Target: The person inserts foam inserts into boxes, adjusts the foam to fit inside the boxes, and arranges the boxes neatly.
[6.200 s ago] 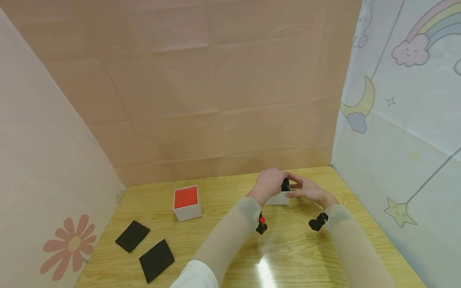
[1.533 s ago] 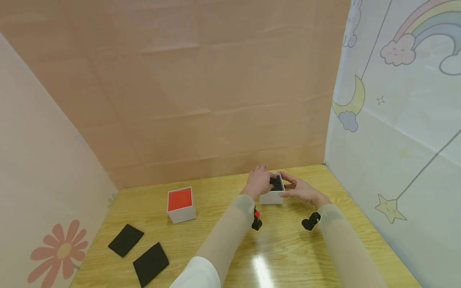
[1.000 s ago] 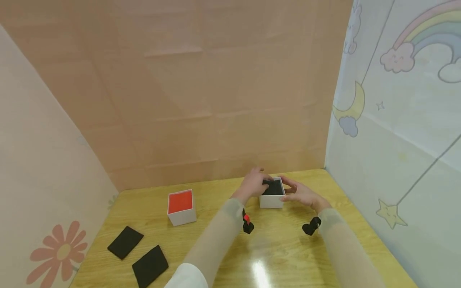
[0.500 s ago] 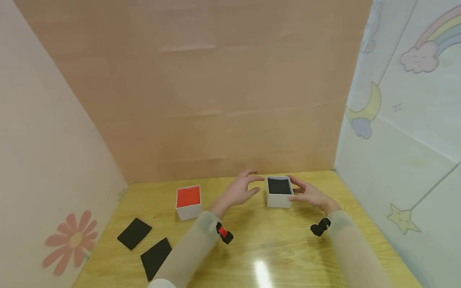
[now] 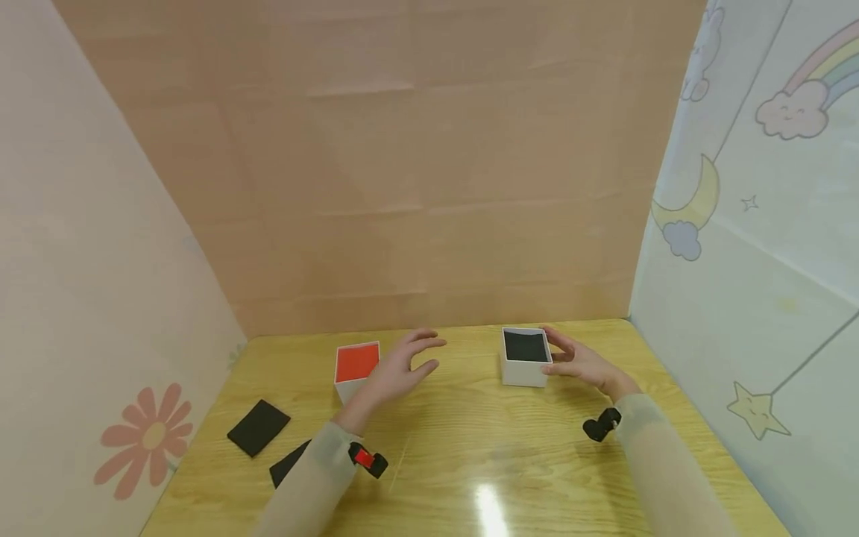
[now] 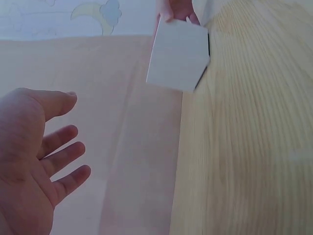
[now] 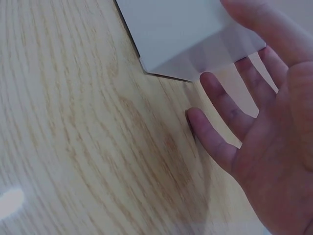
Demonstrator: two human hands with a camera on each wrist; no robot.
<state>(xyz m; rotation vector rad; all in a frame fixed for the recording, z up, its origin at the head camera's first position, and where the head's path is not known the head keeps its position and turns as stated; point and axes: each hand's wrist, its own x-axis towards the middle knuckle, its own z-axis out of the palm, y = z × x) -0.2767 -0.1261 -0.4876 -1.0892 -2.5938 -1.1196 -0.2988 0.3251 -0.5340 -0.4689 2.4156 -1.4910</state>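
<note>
Two black squares (image 5: pixel 258 426) lie near me at the table's (image 5: pixel 470 440) left edge. My left hand (image 5: pixel 396 369) hovers open beside the red-topped white box (image 5: pixel 356 367), holding nothing. Farther right, my right hand (image 5: pixel 580 362), fingers straight, touches the white box with black lining (image 5: pixel 526 358)

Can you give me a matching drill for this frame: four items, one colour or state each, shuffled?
Items:
1. left hand
2. right hand
3. box nearer the left hand
4. flat squares

States:
A. red on top
B. black, lying on the table
C. open, in the air, touching nothing
D. open, fingers at the side of the white box with the black inside

Pairs: 1-C, 2-D, 3-A, 4-B
</note>
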